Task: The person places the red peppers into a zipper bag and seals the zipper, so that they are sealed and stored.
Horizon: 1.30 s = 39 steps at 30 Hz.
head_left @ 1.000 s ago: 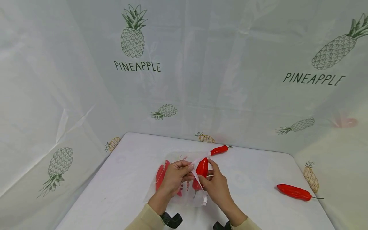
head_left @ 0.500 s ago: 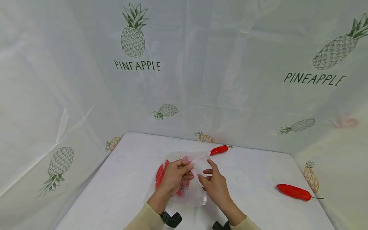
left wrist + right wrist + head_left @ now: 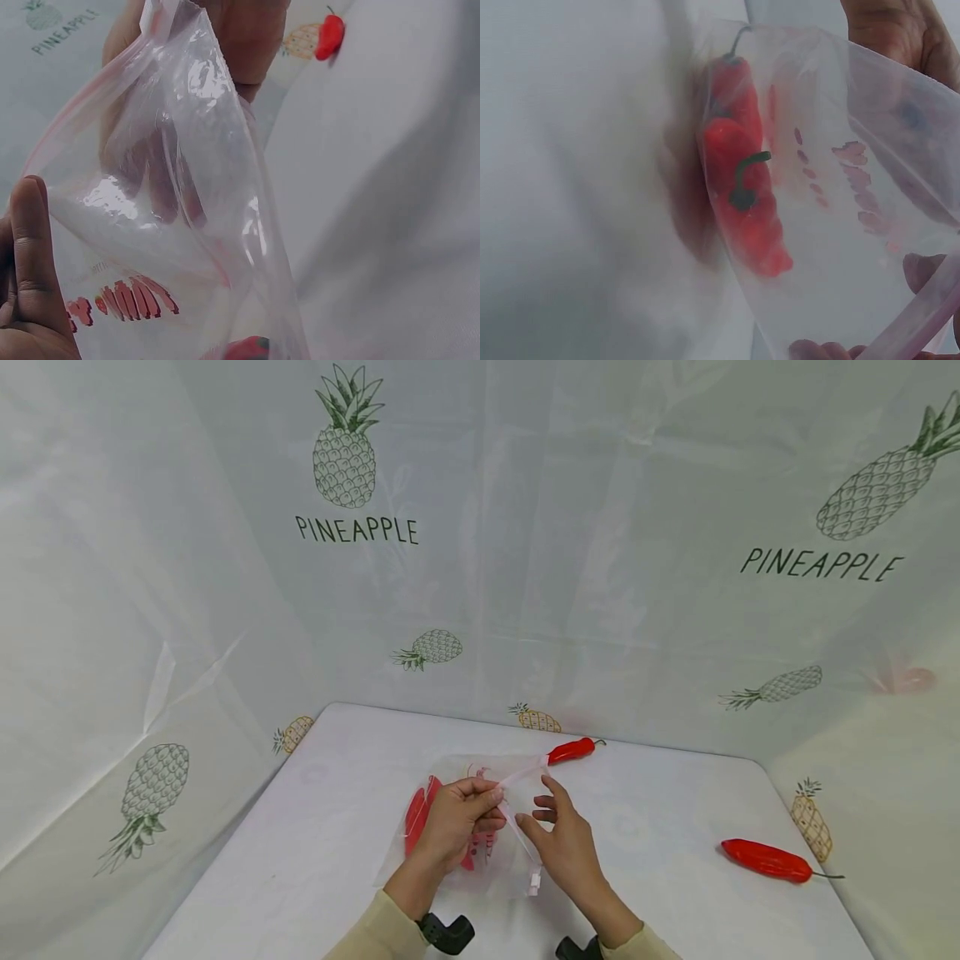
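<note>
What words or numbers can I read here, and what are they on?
"PINEAPPLE": on the pale backdrop, upper left, below a pineapple drawing.
"PINEAPPLE": same backdrop, upper right, below another pineapple drawing.
"PINEAPPLE": in the left wrist view, also on the backdrop.
Red print on the clear bag: too blurred to read.

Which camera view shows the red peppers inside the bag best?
The right wrist view: through the translucent bag, the red peppers show with green stems. The head view shows them partly behind the left hand; the left wrist view, only a red piece at the bottom edge.
</note>
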Available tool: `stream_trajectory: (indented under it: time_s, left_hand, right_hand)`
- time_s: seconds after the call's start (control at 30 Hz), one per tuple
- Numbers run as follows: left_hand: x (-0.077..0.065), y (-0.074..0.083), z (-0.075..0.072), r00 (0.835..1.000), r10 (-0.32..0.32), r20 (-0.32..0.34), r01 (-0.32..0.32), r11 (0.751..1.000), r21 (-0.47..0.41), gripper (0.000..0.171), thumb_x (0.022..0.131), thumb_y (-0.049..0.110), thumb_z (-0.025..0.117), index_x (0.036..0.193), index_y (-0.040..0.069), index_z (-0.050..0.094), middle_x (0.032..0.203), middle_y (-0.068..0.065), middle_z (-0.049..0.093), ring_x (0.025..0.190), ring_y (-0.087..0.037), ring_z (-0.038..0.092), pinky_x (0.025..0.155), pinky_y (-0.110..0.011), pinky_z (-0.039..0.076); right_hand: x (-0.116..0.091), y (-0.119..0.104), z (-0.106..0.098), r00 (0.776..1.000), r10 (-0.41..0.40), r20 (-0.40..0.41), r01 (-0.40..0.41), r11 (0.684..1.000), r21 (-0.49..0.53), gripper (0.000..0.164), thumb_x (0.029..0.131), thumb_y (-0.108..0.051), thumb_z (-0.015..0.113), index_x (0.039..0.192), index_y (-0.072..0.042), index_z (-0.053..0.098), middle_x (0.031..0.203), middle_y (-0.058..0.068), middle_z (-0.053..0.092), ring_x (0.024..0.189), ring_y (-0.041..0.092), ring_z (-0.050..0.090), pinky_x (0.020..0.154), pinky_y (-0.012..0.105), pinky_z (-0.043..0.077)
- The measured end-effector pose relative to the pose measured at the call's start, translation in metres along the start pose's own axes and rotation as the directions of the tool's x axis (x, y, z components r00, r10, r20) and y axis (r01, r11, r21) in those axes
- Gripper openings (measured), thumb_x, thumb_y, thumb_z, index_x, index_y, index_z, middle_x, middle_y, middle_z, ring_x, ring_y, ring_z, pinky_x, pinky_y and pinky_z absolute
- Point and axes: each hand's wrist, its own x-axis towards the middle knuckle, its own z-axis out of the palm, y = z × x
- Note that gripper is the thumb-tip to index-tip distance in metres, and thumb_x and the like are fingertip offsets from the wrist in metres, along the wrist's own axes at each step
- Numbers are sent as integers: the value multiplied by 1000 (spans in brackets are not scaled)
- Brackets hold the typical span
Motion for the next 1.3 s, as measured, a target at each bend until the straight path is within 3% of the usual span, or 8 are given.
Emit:
stream_trajectory:
  time_s: [0.23,0.47,0.63,0.8,1.03,1.3]
  left_hand:
    - [0,0,1,1000,-2,-3,2,1000,-2,22,99,8,74,114,-8,71,86,-4,75,73,-14,75,75,-31,66]
    - [0,0,1,1000,-9,-2,9,1000,7,36,99,9,73,123,-16,64,86,-5,75,73,-13,75,75,-30,66]
    - [0,-1,0,1000,-16,-1,16,1000,8,30,99,11,74,119,-11,68,87,-6,75,74,-14,76,76,-31,66]
    - [0,-1,0,1000,-23,-4,23,1000,2,24,99,13,75,114,-6,71,87,-6,75,74,-14,76,76,-30,66]
    - [-2,-2,0,999,-28,-15,28,999,25,32,99,14,75,119,-9,68,86,-6,76,74,-14,76,77,-30,66]
    - [-1,-4,-2,1000,-28,-10,28,999,28,33,98,14,75,120,-10,68,87,-7,76,75,-15,76,77,-31,66]
  right_hand:
    - [1,4,-7,1000,-22,-21,22,1000,-12,66,97,-24,78,154,-10,48,131,15,71,113,29,72,94,53,63]
    - [6,10,-23,996,-30,-85,27,999,-42,59,98,-23,78,151,-14,53,130,10,72,113,27,72,91,45,65]
    - [9,18,-39,995,-24,-98,17,997,-70,59,97,-21,78,150,-12,53,132,12,71,116,30,71,93,47,64]
    - [15,39,-62,993,-5,-117,-9,992,-122,60,99,-20,76,152,-10,51,136,15,68,121,32,69,99,51,61]
    - [19,72,-104,992,-8,-128,-19,977,-211,62,102,-19,71,156,-6,45,140,21,64,125,38,65,102,56,58]
    - [17,106,-155,992,-41,-118,7,962,-272,67,101,-22,73,157,-2,42,140,27,62,123,46,65,91,53,62]
